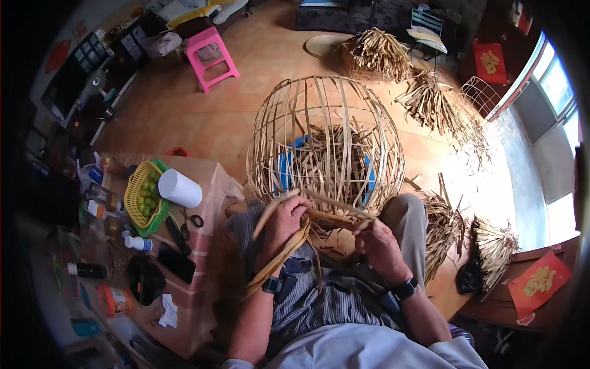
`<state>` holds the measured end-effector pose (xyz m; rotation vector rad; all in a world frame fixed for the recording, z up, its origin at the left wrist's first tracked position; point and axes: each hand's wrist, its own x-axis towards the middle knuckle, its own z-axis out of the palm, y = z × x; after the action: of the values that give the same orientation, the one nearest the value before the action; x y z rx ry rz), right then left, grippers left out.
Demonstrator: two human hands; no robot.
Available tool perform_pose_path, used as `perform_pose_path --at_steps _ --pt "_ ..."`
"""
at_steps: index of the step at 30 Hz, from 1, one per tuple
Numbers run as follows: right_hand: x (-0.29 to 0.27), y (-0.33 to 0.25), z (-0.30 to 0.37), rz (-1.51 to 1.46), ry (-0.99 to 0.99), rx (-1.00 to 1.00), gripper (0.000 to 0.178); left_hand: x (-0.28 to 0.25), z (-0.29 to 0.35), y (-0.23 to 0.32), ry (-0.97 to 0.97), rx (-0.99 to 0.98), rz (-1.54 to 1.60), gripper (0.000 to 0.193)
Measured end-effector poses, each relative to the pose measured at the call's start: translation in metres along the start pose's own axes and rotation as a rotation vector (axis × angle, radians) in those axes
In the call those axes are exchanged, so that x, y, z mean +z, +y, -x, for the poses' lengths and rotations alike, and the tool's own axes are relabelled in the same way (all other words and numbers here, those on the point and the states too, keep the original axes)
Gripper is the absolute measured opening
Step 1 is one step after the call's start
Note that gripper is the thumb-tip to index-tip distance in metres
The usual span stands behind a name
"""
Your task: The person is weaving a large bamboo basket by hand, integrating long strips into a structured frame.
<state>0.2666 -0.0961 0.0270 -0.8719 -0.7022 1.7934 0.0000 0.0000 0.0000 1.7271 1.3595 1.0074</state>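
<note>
Across my lap, my left hand (286, 220) is closed around dried plant strips (278, 263), whose loose ends hang down over the wrist. My right hand (380, 249) pinches the other end of the strips, and a thin stalk (339, 205) spans the gap between both hands. Just beyond them stands a round open-weave basket frame (345, 111) of pale split canes. Through its gaps show a blue tub (284, 167) and a heap of dried strips (332, 157). The strips inside my fingers are partly hidden.
On the left, a table (203, 246) bears a yellow basket (130, 195) of green fruit, a white paper roll (180, 188), scissors (194, 220) and a phone (177, 263). Dried bundles (430, 104) lie on the floor at right. A pink stool (211, 58) stands far left.
</note>
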Motion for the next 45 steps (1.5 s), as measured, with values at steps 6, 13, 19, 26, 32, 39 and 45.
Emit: perform_pose_path --at_steps 6,13,19,26,32,39,45 --pt "0.017 -0.003 0.023 0.429 -0.247 0.331 0.034 -0.006 -0.004 0.002 0.000 -0.023 -0.086 0.009" --pt "0.011 0.021 -0.005 1.736 -0.251 -0.312 0.030 0.002 -0.004 0.001 0.020 0.021 -0.064 0.008" --pt "0.000 -0.002 0.025 1.110 -0.196 -0.194 0.033 0.002 -0.002 0.003 0.031 0.078 -0.033 0.009" --pt "-0.018 -0.017 0.047 0.055 0.042 -0.016 0.042 0.005 0.003 0.014 0.054 0.095 -0.090 0.007" --pt "-0.004 0.000 0.040 0.624 -0.150 0.257 0.030 0.001 0.000 0.015 0.043 0.120 -0.089 0.007" --pt "-0.037 -0.041 0.068 0.333 0.033 0.001 0.025 -0.005 0.003 0.021 0.002 0.114 -0.068 0.007" --pt "-0.095 -0.011 0.086 -0.424 0.217 -0.354 0.021 -0.006 0.005 0.019 -0.047 0.066 -0.071 0.015"
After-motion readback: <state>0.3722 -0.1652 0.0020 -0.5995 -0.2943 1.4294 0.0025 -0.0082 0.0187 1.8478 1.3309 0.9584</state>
